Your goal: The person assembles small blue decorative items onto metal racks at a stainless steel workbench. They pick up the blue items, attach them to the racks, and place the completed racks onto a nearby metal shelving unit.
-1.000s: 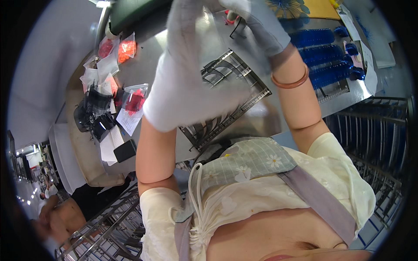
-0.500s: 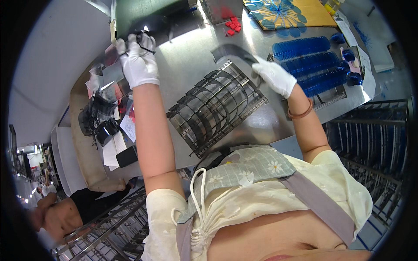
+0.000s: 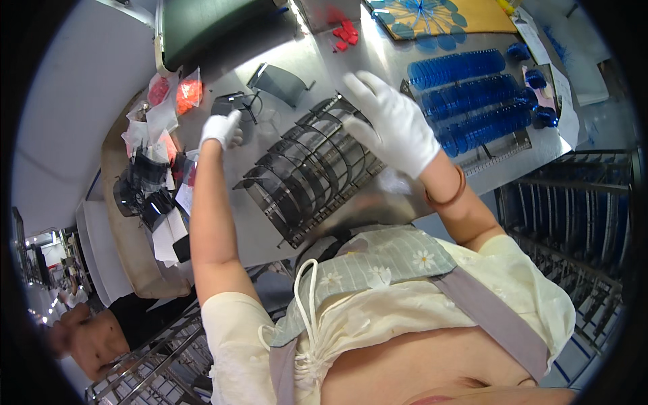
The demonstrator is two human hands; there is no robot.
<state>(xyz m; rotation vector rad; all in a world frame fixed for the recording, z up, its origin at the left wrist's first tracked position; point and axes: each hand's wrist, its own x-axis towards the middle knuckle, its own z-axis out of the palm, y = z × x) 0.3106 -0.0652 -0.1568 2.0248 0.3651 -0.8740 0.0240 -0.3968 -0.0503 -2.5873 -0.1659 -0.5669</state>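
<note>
My left hand [image 3: 221, 131], in a white glove, is closed at the near edge of a small dark curved visor [image 3: 228, 103]. Its fingertips are partly hidden. A thin dark loop [image 3: 254, 108] lies just right of that piece. Farther right, a larger smoky curved visor [image 3: 278, 82] rests on the metal table. Over the right end of a metal slotted rack [image 3: 291, 241] hovers my right hand [image 3: 398, 128], also gloved, with its fingers spread and nothing in them. Several dark curved visors [image 3: 287, 179] stand upright in a row in that rack; my right hand hides its far right end.
Rows of blue curved sheets [image 3: 466, 94] stand in another rack on the right. Red pieces [image 3: 345, 34] lie at the back, beside a yellow board [image 3: 472, 20]. Bags with orange contents [image 3: 189, 94] and dark parts [image 3: 145, 175] crowd the left. A person [image 3: 94, 337] is at lower left.
My right hand has let go of a dark curved visor and opened. My left hand has come nearer from the back of the table. The smoky visor now shows on the table.
</note>
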